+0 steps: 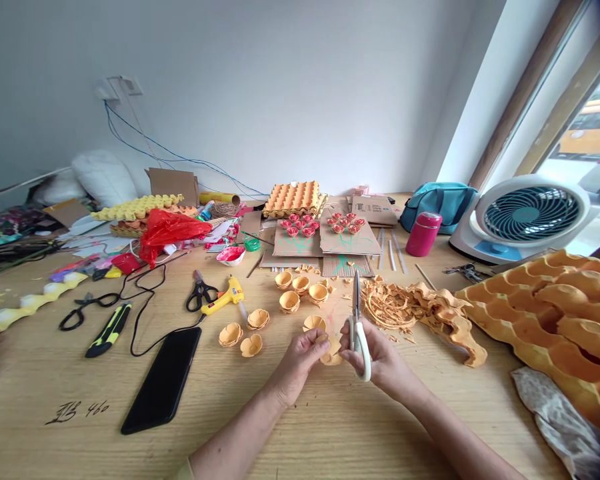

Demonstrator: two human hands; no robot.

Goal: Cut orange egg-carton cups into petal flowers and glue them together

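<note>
— While the left hand (300, 350) pinches the small orange egg-carton cup (331, 355), why do the white-handled steel scissors (359, 327) point upward?
— Likely so the cup can turn: the right hand (380, 360) clasps them just beside those fingers, with orange paper trimmings (387, 303) heaped beyond.

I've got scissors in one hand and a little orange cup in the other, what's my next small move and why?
Probably tip the white-handled metal scissors in the right hand down onto the rim of the small orange egg-carton cup pinched in the left hand, since their blades point straight up, clear of the cup.
</note>
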